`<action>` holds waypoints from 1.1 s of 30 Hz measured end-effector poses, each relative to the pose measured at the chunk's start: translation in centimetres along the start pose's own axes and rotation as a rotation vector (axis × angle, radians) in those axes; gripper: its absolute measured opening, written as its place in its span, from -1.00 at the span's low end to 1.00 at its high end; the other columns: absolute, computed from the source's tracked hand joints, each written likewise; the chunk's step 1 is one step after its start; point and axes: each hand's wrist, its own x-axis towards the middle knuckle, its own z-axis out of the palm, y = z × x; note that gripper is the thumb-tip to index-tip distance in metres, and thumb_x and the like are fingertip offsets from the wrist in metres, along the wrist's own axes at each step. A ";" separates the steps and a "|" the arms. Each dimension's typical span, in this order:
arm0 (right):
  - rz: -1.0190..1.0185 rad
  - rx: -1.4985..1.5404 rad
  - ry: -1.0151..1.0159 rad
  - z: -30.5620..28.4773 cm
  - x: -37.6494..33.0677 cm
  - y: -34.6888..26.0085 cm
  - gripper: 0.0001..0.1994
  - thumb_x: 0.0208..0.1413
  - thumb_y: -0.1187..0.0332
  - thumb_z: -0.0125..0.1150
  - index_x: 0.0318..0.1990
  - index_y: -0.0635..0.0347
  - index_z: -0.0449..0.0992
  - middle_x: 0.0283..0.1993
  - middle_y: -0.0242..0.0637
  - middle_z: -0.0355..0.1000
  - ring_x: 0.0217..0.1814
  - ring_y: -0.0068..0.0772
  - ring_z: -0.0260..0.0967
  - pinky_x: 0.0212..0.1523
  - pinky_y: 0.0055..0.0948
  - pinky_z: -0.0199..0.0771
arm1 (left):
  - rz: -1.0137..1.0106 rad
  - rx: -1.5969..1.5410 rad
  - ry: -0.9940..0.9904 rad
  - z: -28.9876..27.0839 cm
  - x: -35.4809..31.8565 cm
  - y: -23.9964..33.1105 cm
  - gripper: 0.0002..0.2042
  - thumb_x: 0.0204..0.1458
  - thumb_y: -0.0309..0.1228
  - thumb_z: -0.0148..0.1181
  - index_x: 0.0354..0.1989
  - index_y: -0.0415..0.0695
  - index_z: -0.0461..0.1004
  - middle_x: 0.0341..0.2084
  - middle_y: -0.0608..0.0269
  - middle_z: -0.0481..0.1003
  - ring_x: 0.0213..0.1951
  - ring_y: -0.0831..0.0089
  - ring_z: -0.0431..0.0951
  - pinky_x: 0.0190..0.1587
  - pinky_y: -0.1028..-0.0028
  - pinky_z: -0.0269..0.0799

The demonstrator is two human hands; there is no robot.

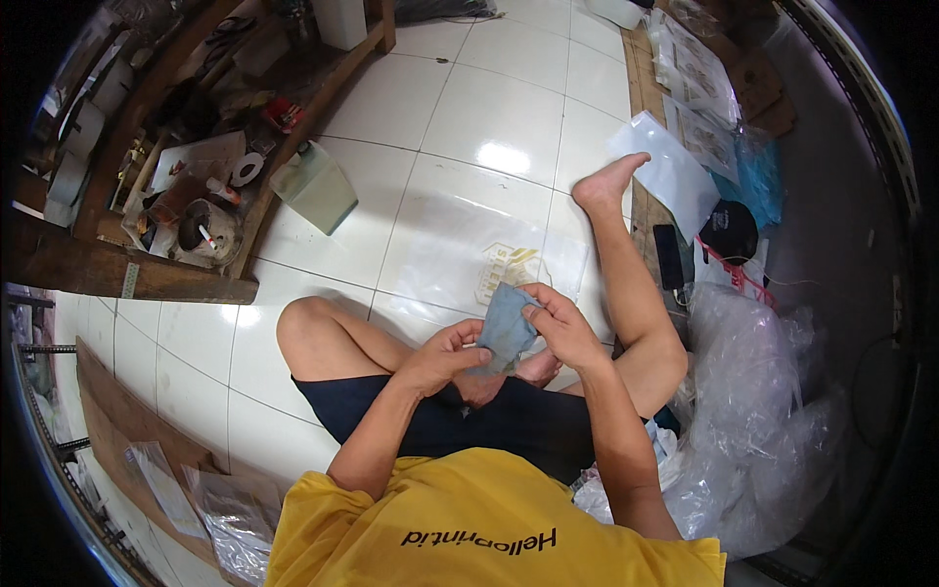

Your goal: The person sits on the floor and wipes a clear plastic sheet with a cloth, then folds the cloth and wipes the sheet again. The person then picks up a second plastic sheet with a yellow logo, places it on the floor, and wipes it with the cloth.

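A folded blue-grey cloth (509, 325) is held up over my lap between both hands. My left hand (445, 357) pinches its lower left edge with thumb and fingers. On the upper right edge, my right hand (562, 323) grips it, thumb on top. Just beyond the cloth, a clear plastic bag (440, 245) with a gold printed design lies flat on the white tiles; my hands and the cloth cover part of its near side.
At the left stands a wooden shelf (166, 279) with a tape roll (246, 168) and tins. A jug of yellowish liquid (318, 186) stands beside it. To the right are a phone (668, 256), a black cap (730, 231) and crumpled clear plastic (748, 421). Cardboard (117, 401) leans at lower left.
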 end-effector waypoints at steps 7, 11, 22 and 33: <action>-0.041 -0.090 0.042 0.1 0.8 -0.1 -0.75 0.35 0.47 -0.03 0.11 0.29 0.44 -0.10 -0.43 0.46 -0.08 -0.68 0.31 -0.01 -0.57 0.35 | -0.082 0.058 -0.011 1.2 1.0 -0.8 -0.69 0.23 -0.46 0.20 0.12 -0.24 0.45 -0.07 0.25 0.58 -0.05 0.50 0.56 0.06 0.46 0.47; -0.025 -0.435 0.072 1.1 0.1 -2.5 -0.76 0.29 0.51 -0.02 0.05 0.28 0.49 -0.10 -0.26 0.52 -0.06 -0.51 0.40 0.03 -0.52 0.36 | -0.210 0.094 0.141 0.7 2.3 -1.8 -0.76 0.24 -0.45 0.19 0.05 -0.23 0.50 -0.11 0.24 0.60 -0.11 0.47 0.59 -0.03 0.43 0.52; -0.513 -0.932 -0.044 3.8 -1.8 2.3 -0.69 0.03 0.50 0.24 -0.03 0.19 0.60 0.36 -0.11 0.32 0.52 0.04 0.08 0.44 0.07 0.10 | 0.096 -0.654 -0.019 -0.9 0.3 0.5 -0.57 0.25 -0.57 -0.09 0.31 -0.29 0.27 0.11 0.07 0.46 0.10 0.30 0.52 0.14 0.33 0.50; -0.140 -0.438 0.143 4.2 -0.1 -0.3 -0.75 0.18 0.38 0.28 -0.03 0.27 0.57 0.13 -0.11 0.50 0.12 -0.16 0.48 0.05 -0.35 0.47 | 0.140 0.218 0.214 0.5 0.7 0.6 -0.37 0.19 -0.61 -0.03 0.49 -0.09 0.08 0.08 0.12 0.43 0.08 0.40 0.44 0.19 0.48 0.33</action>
